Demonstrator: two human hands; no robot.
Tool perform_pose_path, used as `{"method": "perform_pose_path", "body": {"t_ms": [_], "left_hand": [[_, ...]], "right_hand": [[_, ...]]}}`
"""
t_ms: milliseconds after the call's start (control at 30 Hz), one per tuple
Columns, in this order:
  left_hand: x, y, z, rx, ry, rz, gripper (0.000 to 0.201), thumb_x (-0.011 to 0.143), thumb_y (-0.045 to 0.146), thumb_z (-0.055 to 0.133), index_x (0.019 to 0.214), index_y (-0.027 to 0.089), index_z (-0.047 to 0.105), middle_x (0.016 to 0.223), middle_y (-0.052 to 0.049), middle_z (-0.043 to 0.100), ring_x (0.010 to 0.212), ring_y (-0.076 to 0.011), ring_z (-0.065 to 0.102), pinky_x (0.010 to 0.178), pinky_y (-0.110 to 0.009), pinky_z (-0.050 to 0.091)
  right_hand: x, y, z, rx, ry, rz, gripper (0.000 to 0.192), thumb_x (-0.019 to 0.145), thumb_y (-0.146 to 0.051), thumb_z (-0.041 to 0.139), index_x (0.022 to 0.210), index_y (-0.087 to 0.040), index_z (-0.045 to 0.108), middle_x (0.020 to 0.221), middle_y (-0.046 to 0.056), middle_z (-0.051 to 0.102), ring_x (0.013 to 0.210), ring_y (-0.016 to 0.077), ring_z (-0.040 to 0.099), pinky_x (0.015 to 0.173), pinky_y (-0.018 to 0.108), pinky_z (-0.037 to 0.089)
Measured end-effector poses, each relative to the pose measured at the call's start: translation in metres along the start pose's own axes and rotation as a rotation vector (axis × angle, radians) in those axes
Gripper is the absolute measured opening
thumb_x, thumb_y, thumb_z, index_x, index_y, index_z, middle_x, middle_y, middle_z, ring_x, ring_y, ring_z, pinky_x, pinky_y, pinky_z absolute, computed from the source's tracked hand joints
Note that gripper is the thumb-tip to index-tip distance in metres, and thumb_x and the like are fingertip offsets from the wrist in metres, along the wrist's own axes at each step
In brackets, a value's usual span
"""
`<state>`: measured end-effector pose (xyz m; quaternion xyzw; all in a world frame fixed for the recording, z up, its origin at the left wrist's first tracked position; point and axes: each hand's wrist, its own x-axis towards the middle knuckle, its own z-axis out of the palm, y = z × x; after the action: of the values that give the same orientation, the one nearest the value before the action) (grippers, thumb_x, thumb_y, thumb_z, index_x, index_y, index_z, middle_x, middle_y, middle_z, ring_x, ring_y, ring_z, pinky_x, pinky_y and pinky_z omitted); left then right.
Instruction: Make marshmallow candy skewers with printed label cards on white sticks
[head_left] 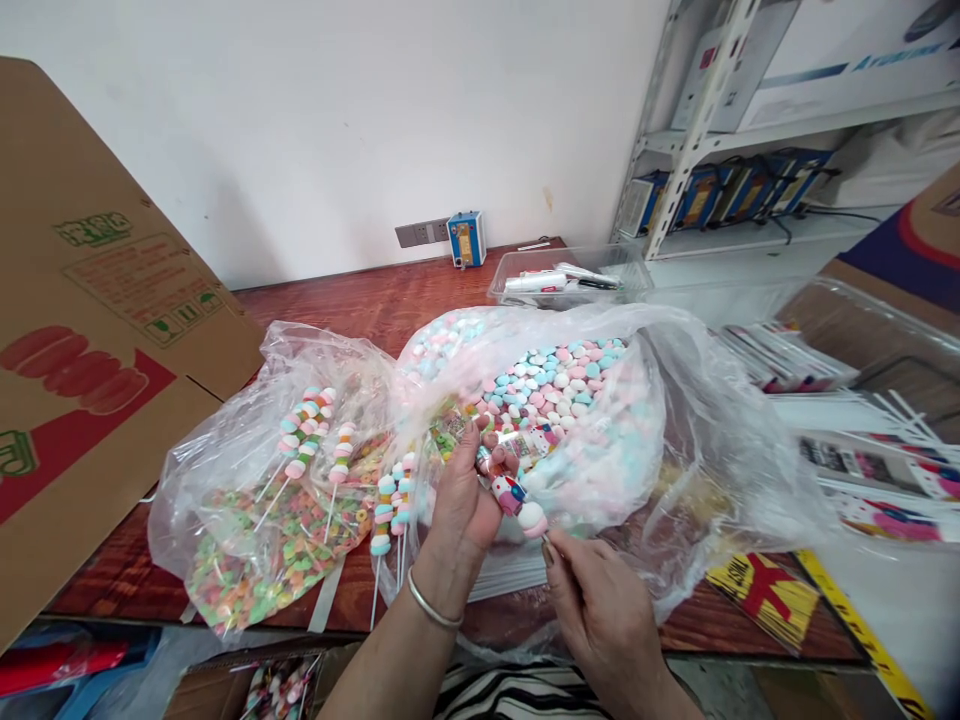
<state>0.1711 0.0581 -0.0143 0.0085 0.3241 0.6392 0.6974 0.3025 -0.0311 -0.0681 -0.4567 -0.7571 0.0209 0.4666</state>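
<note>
My left hand (469, 505) is closed around a printed plastic wrapper (508, 492) with candy inside it. From the wrapper's lower end sticks out a candy skewer (532, 520), its last pieces white and pink. My right hand (606, 592) pinches the skewer's stick just below the candy. Behind both hands lies a large clear bag with pink, white and blue marshmallow drops (562, 385). Left of my wrist, a few finished-looking skewers (382, 515) lean on the bag's edge. Under the hands, a bundle of white sticks (510, 577) lies partly covered by plastic.
At left, a bag of colourful gummy rings (262, 560) carries several candy skewers (306, 425), beside a tall cardboard box (97, 300). A clear tray (570, 270) stands at the back. Printed wrappers (885, 480) lie right; a yellow ruler (855, 625) runs along the table's edge.
</note>
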Motion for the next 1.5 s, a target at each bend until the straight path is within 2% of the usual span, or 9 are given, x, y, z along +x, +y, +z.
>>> {"method": "perform_pose_path", "body": {"t_ms": [133, 400, 767, 867, 967, 1033, 1133, 1300, 1500], "left_hand": [[-0.004, -0.005, 0.003, -0.004, 0.006, -0.002, 0.015, 0.084, 0.027, 0.069, 0.090, 0.014, 0.063, 0.060, 0.007, 0.045, 0.045, -0.0023, 0.043, 0.051, -0.016, 0.048], [-0.008, -0.026, -0.003, -0.042, -0.055, -0.080, 0.026, 0.081, 0.034, 0.072, 0.093, 0.016, 0.059, 0.063, 0.006, 0.045, 0.047, -0.0026, 0.042, 0.045, -0.014, 0.042], [-0.017, -0.026, -0.022, 0.320, -0.213, -0.016, 0.044, 0.065, 0.021, 0.085, 0.101, 0.017, 0.061, 0.091, -0.002, 0.065, 0.084, -0.0175, 0.066, 0.067, -0.025, 0.050], [-0.016, -0.026, -0.024, 0.261, -0.242, -0.024, 0.034, 0.068, 0.023, 0.083, 0.095, 0.017, 0.062, 0.090, -0.002, 0.066, 0.086, -0.0178, 0.067, 0.076, -0.029, 0.051], [-0.017, -0.027, -0.024, 0.224, -0.320, -0.058, 0.026, 0.072, 0.024, 0.080, 0.090, 0.016, 0.063, 0.091, -0.002, 0.067, 0.086, -0.0169, 0.068, 0.089, -0.035, 0.050], [-0.018, -0.028, -0.025, 0.240, -0.369, -0.115, 0.025, 0.073, 0.025, 0.079, 0.091, 0.016, 0.064, 0.088, -0.002, 0.068, 0.091, -0.0196, 0.068, 0.094, -0.039, 0.048], [-0.019, -0.030, -0.027, 0.302, -0.422, -0.187, 0.025, 0.074, 0.024, 0.079, 0.093, 0.015, 0.066, 0.086, -0.006, 0.070, 0.100, -0.0241, 0.067, 0.098, -0.041, 0.045], [-0.013, -0.020, -0.022, 0.202, -0.363, -0.058, 0.042, 0.077, 0.031, 0.076, 0.115, 0.023, 0.063, 0.122, -0.009, 0.065, 0.115, -0.0249, 0.061, 0.100, -0.041, 0.045], [-0.011, -0.011, -0.008, 0.033, -0.254, -0.031, 0.025, 0.085, 0.019, 0.065, 0.110, 0.017, 0.064, 0.083, -0.001, 0.064, 0.079, -0.0131, 0.064, 0.090, -0.035, 0.052]], "right_hand": [[0.003, 0.000, 0.000, -0.066, 0.029, -0.078, 0.021, 0.095, -0.013, 0.050, 0.115, -0.015, 0.056, 0.073, 0.005, 0.071, 0.057, 0.0176, 0.062, 0.058, 0.031, 0.046], [-0.003, -0.005, 0.007, 0.066, -0.075, 0.170, 0.019, 0.100, -0.021, 0.042, 0.107, -0.016, 0.059, 0.081, 0.005, 0.071, 0.065, 0.0175, 0.065, 0.058, 0.027, 0.047], [0.006, 0.010, -0.005, -0.365, 0.001, -0.053, 0.014, 0.097, -0.021, 0.051, 0.096, -0.013, 0.063, 0.060, 0.001, 0.062, 0.050, 0.0168, 0.051, 0.054, 0.032, 0.032], [0.007, 0.008, -0.005, -0.164, -0.043, 0.052, 0.018, 0.099, -0.023, 0.048, 0.095, -0.016, 0.064, 0.063, 0.000, 0.063, 0.051, 0.0148, 0.054, 0.054, 0.029, 0.034], [0.007, 0.003, -0.002, 0.272, -0.129, 0.372, 0.023, 0.100, -0.028, 0.044, 0.093, -0.018, 0.063, 0.068, -0.001, 0.064, 0.056, 0.0131, 0.058, 0.053, 0.024, 0.039], [0.007, 0.001, 0.001, 0.493, -0.154, 0.577, 0.026, 0.099, -0.034, 0.044, 0.090, -0.019, 0.064, 0.060, -0.004, 0.057, 0.052, 0.0126, 0.052, 0.049, 0.023, 0.038], [0.008, 0.001, 0.004, 0.639, -0.134, 0.708, 0.030, 0.098, -0.041, 0.045, 0.090, -0.019, 0.063, 0.051, -0.007, 0.044, 0.045, 0.0111, 0.040, 0.044, 0.023, 0.032], [0.010, 0.003, 0.002, 0.541, -0.119, 0.664, 0.028, 0.096, -0.039, 0.049, 0.083, -0.018, 0.062, 0.061, -0.004, 0.051, 0.054, 0.0114, 0.046, 0.050, 0.022, 0.035], [0.006, 0.002, 0.003, 0.331, -0.064, 0.502, 0.027, 0.096, -0.031, 0.051, 0.117, -0.015, 0.057, 0.051, -0.010, 0.039, 0.043, 0.0108, 0.042, 0.046, 0.021, 0.035]]}}
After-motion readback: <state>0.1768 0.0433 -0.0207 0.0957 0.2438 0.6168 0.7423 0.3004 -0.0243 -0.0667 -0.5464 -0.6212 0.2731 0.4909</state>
